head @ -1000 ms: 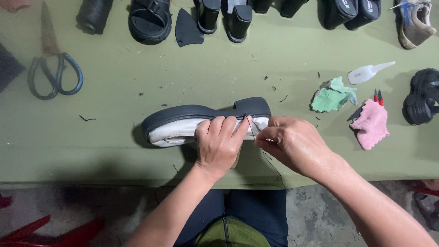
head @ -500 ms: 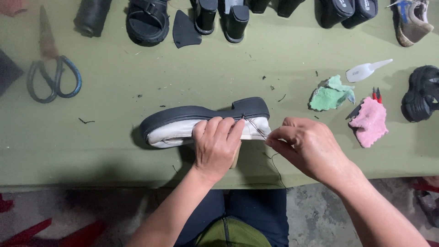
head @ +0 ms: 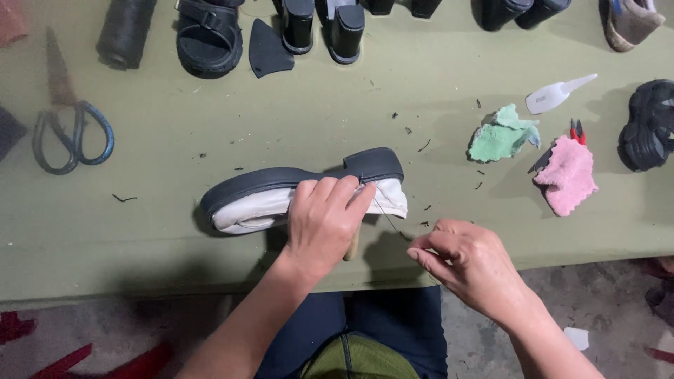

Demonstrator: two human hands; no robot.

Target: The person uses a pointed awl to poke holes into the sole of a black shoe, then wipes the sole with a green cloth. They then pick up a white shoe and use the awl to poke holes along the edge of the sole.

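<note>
I had the shoe (head: 281, 193) lying on its side in the middle of the frame, on the green table (head: 351, 119), its dark sole turned toward the top and the white upper toward me. My left hand (head: 319, 224) lay flat over the white upper at the heel end, fingers together and pressed down on it, with a pale handle-like piece poking out below the palm; I could not tell what it was. My right hand (head: 467, 263) sat to the lower right of the shoe, just off the table's near edge, its fingertips pinched together on a thin thread (head: 385, 214) that ran up to the shoe's heel. Whether a needle was in that pinch, I could not tell.

At the left edge of the frame lay scissors (head: 70, 137) with blue handles. Along the top stood a row of dark shoes and a sandal (head: 209, 38), with a flat dark cut piece (head: 265, 49) beside it. To the right lay a green rag (head: 502, 137), a pink rag (head: 567, 175) with small red-handled pliers (head: 577, 130) just above it, a white plastic tool (head: 558, 95), and a black chunky shoe (head: 649, 126) at the right edge
</note>
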